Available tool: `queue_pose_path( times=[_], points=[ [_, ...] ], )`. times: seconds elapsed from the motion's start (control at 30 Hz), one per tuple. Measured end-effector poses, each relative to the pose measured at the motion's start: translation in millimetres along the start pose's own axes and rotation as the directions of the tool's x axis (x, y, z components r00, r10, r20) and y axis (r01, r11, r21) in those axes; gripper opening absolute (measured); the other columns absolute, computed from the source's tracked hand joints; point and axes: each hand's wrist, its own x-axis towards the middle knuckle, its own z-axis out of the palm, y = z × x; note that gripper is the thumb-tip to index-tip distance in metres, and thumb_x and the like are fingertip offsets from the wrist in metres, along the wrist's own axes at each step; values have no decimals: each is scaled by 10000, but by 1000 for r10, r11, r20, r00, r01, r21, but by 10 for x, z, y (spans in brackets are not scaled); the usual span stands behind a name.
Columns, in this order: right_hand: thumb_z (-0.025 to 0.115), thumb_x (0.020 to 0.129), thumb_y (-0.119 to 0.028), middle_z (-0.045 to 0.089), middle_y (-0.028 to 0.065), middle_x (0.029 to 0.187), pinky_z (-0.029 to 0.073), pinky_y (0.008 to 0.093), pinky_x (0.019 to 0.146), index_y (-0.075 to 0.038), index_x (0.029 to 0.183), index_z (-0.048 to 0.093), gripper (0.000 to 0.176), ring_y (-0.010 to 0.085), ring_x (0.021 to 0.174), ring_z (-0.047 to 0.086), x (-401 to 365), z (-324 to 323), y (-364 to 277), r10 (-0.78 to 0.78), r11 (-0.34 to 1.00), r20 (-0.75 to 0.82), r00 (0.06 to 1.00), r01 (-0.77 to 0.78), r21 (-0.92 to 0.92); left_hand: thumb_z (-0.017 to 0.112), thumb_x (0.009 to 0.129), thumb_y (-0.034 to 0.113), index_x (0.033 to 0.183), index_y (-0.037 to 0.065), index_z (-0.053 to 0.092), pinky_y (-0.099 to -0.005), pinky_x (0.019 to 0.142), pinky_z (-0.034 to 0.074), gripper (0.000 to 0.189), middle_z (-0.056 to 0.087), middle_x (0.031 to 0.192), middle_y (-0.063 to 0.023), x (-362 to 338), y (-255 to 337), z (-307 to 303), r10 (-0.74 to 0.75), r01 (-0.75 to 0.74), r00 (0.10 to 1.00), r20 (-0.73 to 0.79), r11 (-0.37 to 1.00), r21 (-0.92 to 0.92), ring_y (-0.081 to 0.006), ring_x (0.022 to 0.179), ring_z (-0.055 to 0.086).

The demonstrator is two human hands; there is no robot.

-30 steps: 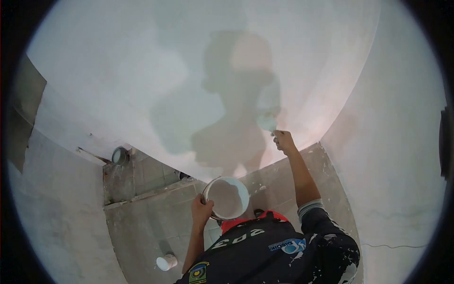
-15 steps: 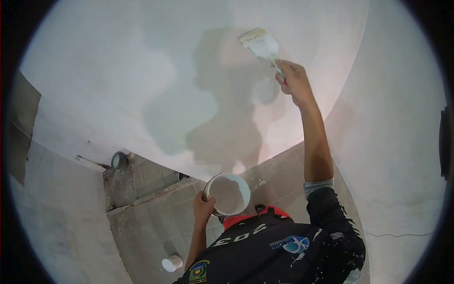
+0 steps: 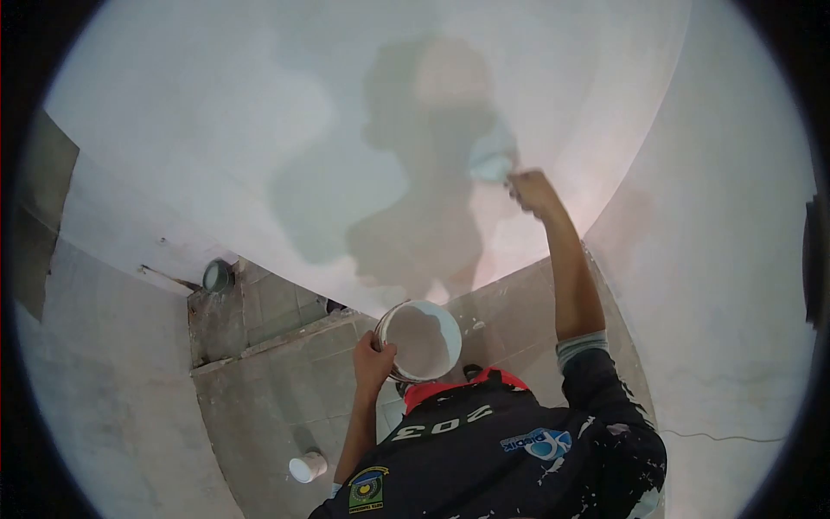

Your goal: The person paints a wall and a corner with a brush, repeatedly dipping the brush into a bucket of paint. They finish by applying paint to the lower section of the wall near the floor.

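Gripping the brush (image 3: 491, 161) tight, my right hand (image 3: 533, 192) pressed it to the wall (image 3: 216, 104) well above the bucket (image 3: 456, 337), whose rim my left hand (image 3: 373, 362) clasped, fingers closed around it.

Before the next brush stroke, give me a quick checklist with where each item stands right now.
1. Right hand gripping the brush: ok, closed around the handle, raised at the wall.
2. Bristles loaded with paint: cannot tell, the brush is blurred.
3. Left hand holding the paint bucket: ok, clasped on its rim.
4. Paint left in the bucket: ok, white paint shows inside.
5. Footing: cannot tell, the feet are hidden; a white cup stands on the floor below the left arm.
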Motion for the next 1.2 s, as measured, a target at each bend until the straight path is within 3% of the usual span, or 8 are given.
queue_pose_path(
  times=[0.27,0.47,0.53,0.6,0.93,1.0,1.13,1.2],
  points=[
    [565,940,-297,447,-42,592,228,190,361,-24,928,650,287,32,422,345,-529,161,-1148,-299,899,-12,954,286,331,645,658,152,648,-2,464,-347,489,340,238,429,548,-64,-24,-75,69,-102,109,992,75,989,-100,-157,518,413],
    [542,938,-369,522,5,595,330,269,392,-76,882,671,325,75,447,420,-14,1132,1290,-144,974,-103,984,159,163,652,651,148,643,-1,451,-341,494,339,250,414,546,-59,-36,-101,37,-75,78,996,51,994,-70,-155,520,396],
    [552,902,-274,501,38,549,261,270,323,-38,747,616,290,107,366,391,-94,1235,1823,303,907,46,952,-303,292,655,649,149,643,-4,453,-346,497,342,253,418,546,-62,-56,-29,-26,-83,86,995,51,994,-72,-164,521,401],
    [564,879,-261,503,47,541,281,272,326,-24,685,601,309,117,371,408,-59,1365,2362,341,932,-64,938,-328,157,656,648,149,644,-5,454,-349,498,343,254,419,546,-65,-96,-138,-28,-69,72,997,43,996,-56,-165,520,402],
    [570,901,-263,479,11,541,303,289,401,13,725,603,329,85,435,397,-478,965,-116,26,964,10,1000,-28,265,656,645,132,634,3,432,-350,502,340,259,406,561,-55,-102,-251,-76,-200,202,979,25,968,-148,-158,524,396],
    [553,939,-272,461,-17,557,215,214,350,-24,825,616,280,43,379,316,-620,909,-444,-326,849,-118,938,345,399,655,646,125,630,10,427,-346,500,333,256,397,560,-49,-104,-398,-30,-194,197,980,33,968,-153,-152,528,388],
    [543,934,-259,445,-11,567,319,270,489,14,761,606,329,67,537,384,-530,943,-450,-330,839,-91,939,336,427,652,647,119,626,15,423,-336,497,314,252,387,558,-45,-120,-354,-90,-107,107,994,5,992,-64,-141,536,365],
    [546,930,-279,457,9,563,341,299,492,21,783,614,340,91,530,407,-308,1220,181,-365,904,-184,912,395,164,652,647,119,629,12,425,-337,496,312,251,387,558,-45,-137,-345,-147,-117,116,993,-3,992,-56,-142,535,358]
  ],
)
